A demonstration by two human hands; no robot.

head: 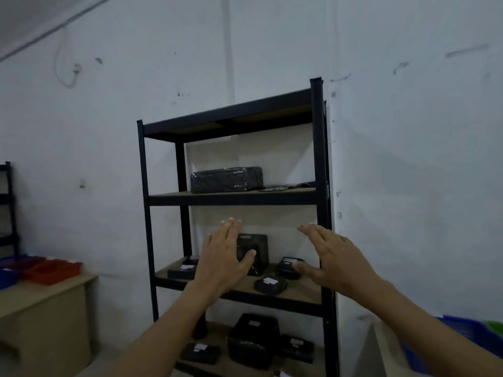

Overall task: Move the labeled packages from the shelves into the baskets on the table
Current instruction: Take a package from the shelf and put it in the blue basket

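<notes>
Both hands are raised in front of a black metal shelving unit (317, 159) standing against a white wall. The left hand (223, 257) is released, fingers straight and together, thumb spread, and it overlaps an upright black box (255, 248) on the middle shelf (299, 292); whether it touches the box cannot be told. The right hand (332, 257) is likewise released and flat, holding nothing, near the unit's right post. On the same shelf lie small black labeled packages, one at the left (181, 271), one near the front (270, 284) and one further right (290, 265). A large wrapped black package (226, 179) sits on the shelf above, and more labeled packages (254, 338) fill the shelf below. At far left a red basket (51, 270) rests on a tabletop (40, 295); a blue basket (462, 338) shows at lower right
</notes>
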